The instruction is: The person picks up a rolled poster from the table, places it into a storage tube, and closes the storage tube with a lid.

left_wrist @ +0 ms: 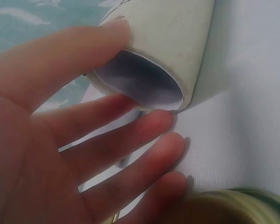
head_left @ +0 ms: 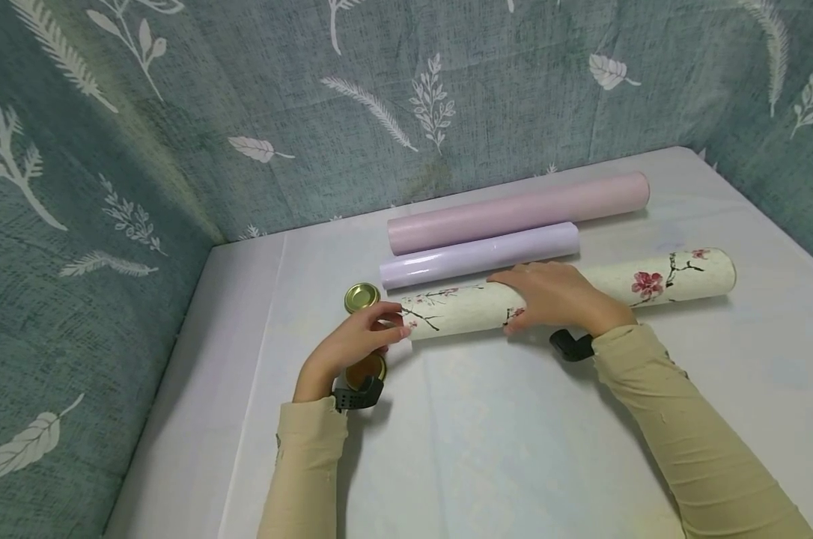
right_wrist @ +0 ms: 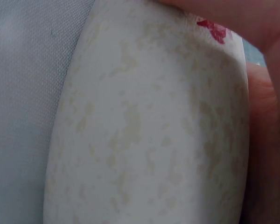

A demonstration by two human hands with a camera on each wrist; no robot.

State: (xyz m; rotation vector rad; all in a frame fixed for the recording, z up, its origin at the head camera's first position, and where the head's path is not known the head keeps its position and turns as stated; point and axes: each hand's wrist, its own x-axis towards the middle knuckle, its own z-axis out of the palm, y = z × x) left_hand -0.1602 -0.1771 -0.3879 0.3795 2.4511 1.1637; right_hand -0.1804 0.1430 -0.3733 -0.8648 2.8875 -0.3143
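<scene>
A cream wallpaper roll (head_left: 460, 311) with dark branches and red blossoms lies across the table. My right hand (head_left: 553, 296) grips it from above near its middle, thumb on the near side and fingers over the far side. In the right wrist view the roll's mottled surface (right_wrist: 140, 121) fills most of the picture. At the roll's left end my left hand (head_left: 362, 337) pinches the rim between thumb and index finger. The left wrist view shows the hollow open end (left_wrist: 144, 81), with the other fingers spread below it.
Behind it lie a shiny lavender roll (head_left: 480, 256) and a longer pink roll (head_left: 517, 213). Beside my left hand is a round gold lid (head_left: 361, 297). A gold-rimmed, brownish round container (head_left: 364, 369) sits partly under my left wrist. Patterned green cloth (head_left: 379, 112) hangs behind the table.
</scene>
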